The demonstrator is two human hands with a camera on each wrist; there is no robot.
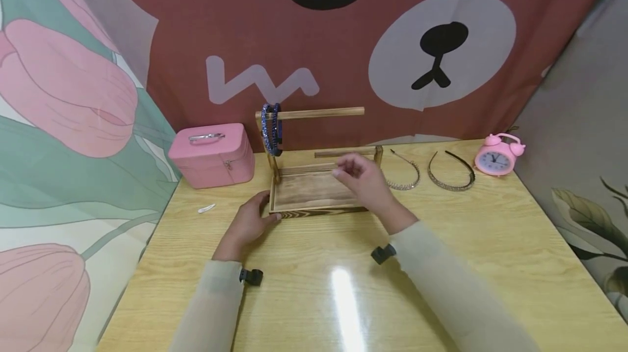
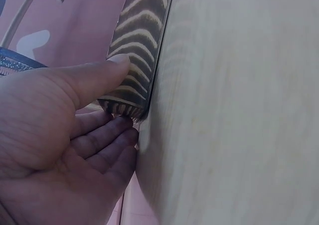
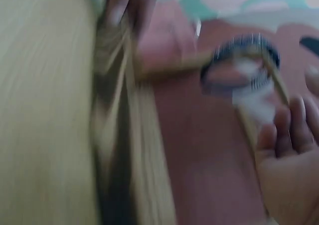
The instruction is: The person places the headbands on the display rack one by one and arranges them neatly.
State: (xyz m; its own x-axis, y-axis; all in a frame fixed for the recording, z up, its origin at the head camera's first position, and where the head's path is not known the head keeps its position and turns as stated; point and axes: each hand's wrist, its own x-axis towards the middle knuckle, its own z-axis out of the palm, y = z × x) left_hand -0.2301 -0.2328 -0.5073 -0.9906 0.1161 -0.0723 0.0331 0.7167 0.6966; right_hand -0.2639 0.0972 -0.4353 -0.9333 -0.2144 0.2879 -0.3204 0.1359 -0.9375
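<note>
A wooden stand (image 1: 314,188) with a shallow tray base, a longer upper bar and a shorter lower bar sits toward the back of the table. Blue beaded headbands (image 1: 267,134) hang at the left end of its upper bar. My left hand (image 1: 250,224) holds the tray's front left corner, thumb on the dark-striped front edge (image 2: 137,45) and fingers against the end. Over the right part of the tray hovers my right hand (image 1: 365,180), its fingers loosely bent and nothing visible in them; the right wrist view is blurred.
At the back left stands a pink case (image 1: 213,158) with a silver handle, a white hair clip (image 1: 206,208) in front. Right of the stand lie a thin beaded headband (image 1: 404,186) and another jewelled headband (image 1: 451,186). A pink alarm clock (image 1: 495,158) stands at the far right.
</note>
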